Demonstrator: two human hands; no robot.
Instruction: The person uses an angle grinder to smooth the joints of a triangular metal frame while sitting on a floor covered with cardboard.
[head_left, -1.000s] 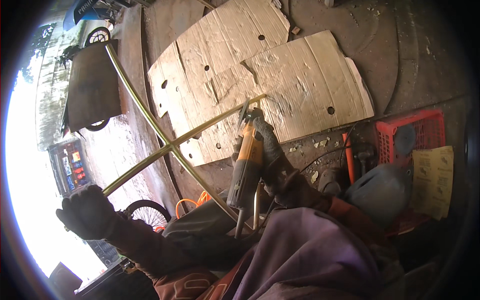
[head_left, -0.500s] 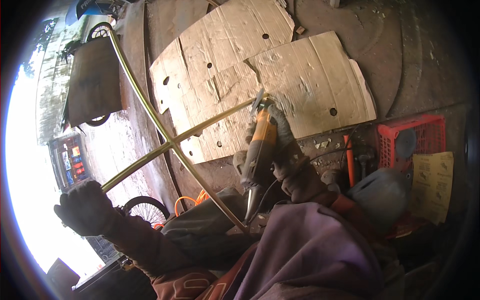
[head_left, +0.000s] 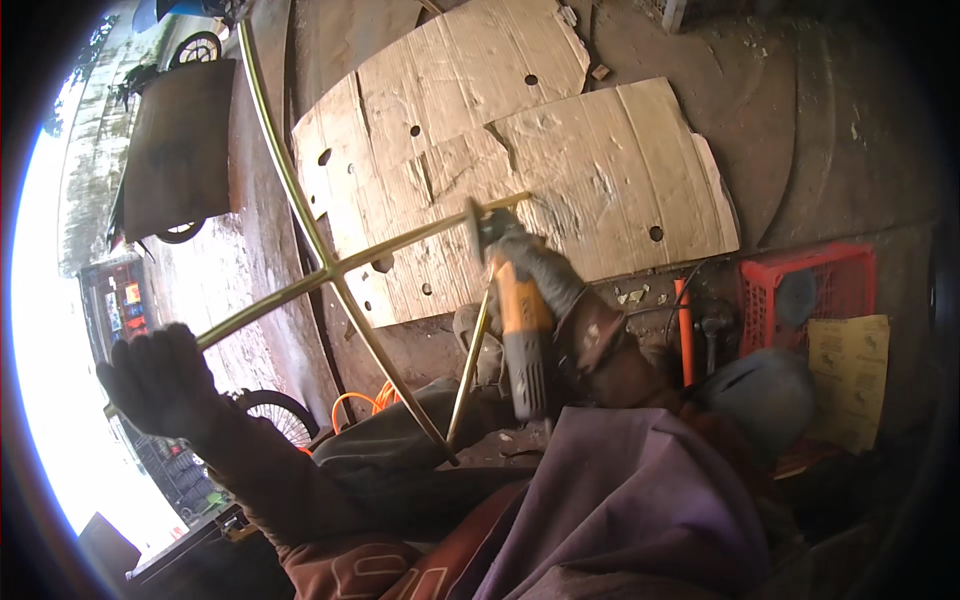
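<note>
My gloved left hand (head_left: 160, 385) is closed around one end of a gold-coloured metal frame (head_left: 400, 240), made of a long curved bar crossed by a straight one. Wrapped around the front of an orange and grey angle grinder (head_left: 522, 310) is my gloved right hand (head_left: 540, 268). The grinder's disc (head_left: 474, 232), seen nearly edge-on, is at the straight bar, a little short of its far right tip; whether it touches cannot be made out. Another gold-coloured piece (head_left: 468, 370) slants up beside the grinder from the frame's lower end.
Flattened cardboard sheets (head_left: 600, 170) cover the ground ahead. At the right stand a red plastic crate (head_left: 808, 262), a yellowish paper sheet (head_left: 848, 375) and an orange-red rod (head_left: 685, 330). An orange cable (head_left: 384, 398) and a spoked wheel (head_left: 280, 415) lie left of my legs.
The grinder has turned and its disc has moved left along the bar, so the bar's tip shows beyond it. The frame and my left hand have shifted slightly; my left hand keeps its grip.
</note>
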